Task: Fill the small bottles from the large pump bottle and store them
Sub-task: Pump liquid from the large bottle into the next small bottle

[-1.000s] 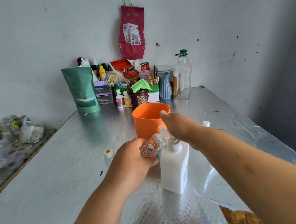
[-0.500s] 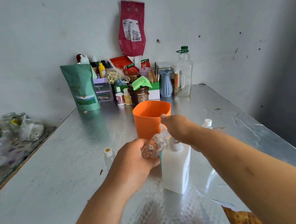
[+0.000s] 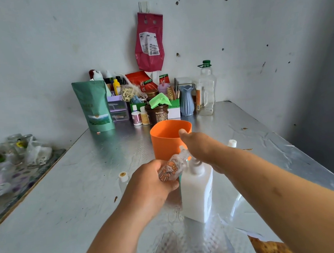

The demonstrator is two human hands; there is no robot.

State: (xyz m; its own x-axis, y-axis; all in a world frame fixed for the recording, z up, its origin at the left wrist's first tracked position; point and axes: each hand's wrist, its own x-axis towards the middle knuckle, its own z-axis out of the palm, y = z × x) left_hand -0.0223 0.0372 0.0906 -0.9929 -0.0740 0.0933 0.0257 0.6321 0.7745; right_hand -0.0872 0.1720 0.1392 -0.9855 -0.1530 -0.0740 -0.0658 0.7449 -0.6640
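The large white pump bottle (image 3: 198, 192) stands upright in the middle of the metal table. My right hand (image 3: 199, 146) lies on top of its pump head, which it hides. My left hand (image 3: 150, 186) grips a small clear bottle (image 3: 173, 166) with an orange cartoon label, tilted with its open neck up against the pump's spout. Two more small bottles stand on the table: one with a white cap (image 3: 123, 179) left of my left hand, another (image 3: 232, 143) behind my right forearm. An orange cup (image 3: 168, 141) stands just behind the pump bottle.
The metal table (image 3: 67, 197) has crinkled clear bubble wrap (image 3: 194, 246) at its near edge. Against the back wall stand a green pouch (image 3: 95, 106), jars, a blue vase (image 3: 186, 101) and a clear jug (image 3: 206, 90). Glass jars sit on a lower surface at left (image 3: 11, 153).
Both hands stay at the pump bottle, and the small bottle stays at the spout. The view has shifted slightly; nothing else has moved.
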